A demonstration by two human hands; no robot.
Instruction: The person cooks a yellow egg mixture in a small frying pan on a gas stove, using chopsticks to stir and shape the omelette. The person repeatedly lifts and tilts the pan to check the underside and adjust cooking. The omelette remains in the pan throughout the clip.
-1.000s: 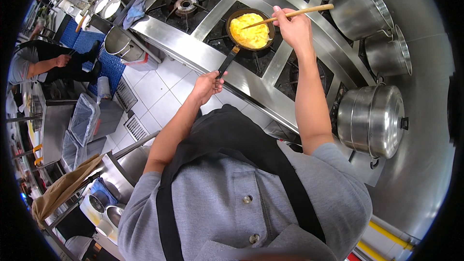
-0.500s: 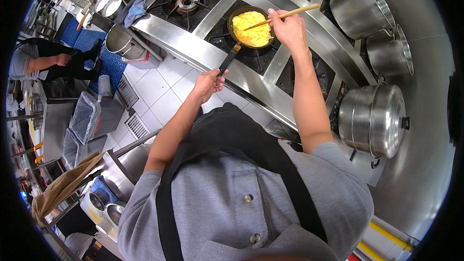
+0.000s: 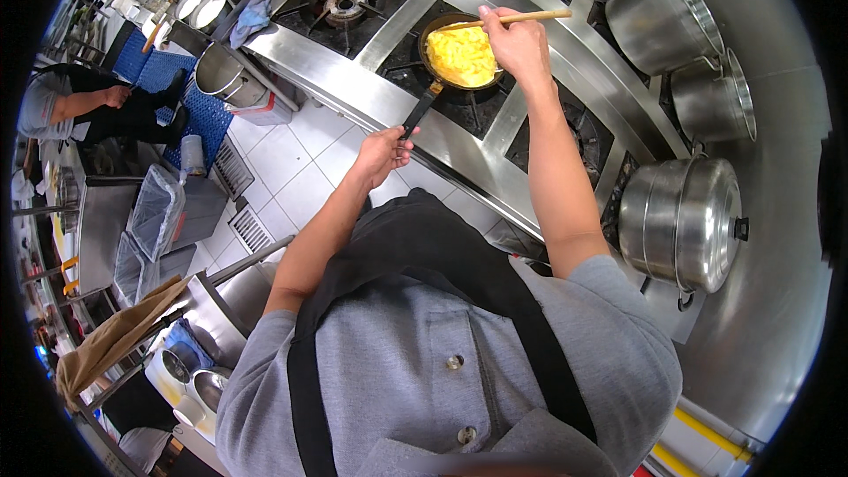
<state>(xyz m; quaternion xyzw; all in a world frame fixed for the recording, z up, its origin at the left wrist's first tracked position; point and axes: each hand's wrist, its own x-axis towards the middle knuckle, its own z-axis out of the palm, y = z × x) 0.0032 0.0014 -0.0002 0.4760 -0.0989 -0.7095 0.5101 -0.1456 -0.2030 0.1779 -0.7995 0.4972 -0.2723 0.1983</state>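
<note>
A small dark frying pan (image 3: 454, 18) sits over a burner, filled with soft yellow scrambled egg (image 3: 463, 55). My left hand (image 3: 385, 155) is closed around the end of its black handle (image 3: 422, 109), near the front edge of the stove. Above the pan's right side, my right hand (image 3: 519, 46) grips wooden chopsticks (image 3: 546, 15). Their thick ends point right, and their thin ends lie across the far part of the egg. Whether one stick or two are held is hard to make out.
Large steel pots (image 3: 676, 221) line the stove's right side by a metal wall. An unlit-looking burner (image 3: 344, 6) lies left of the pan, with a blue cloth (image 3: 253, 18) on the edge. Further left are a deep pot (image 3: 228, 77), bins (image 3: 159, 212) and another person (image 3: 88, 106).
My right hand has shifted slightly left, and the chopstick tips have swung from the egg's middle to its far side. The egg is bunched differently. My left hand keeps its hold.
</note>
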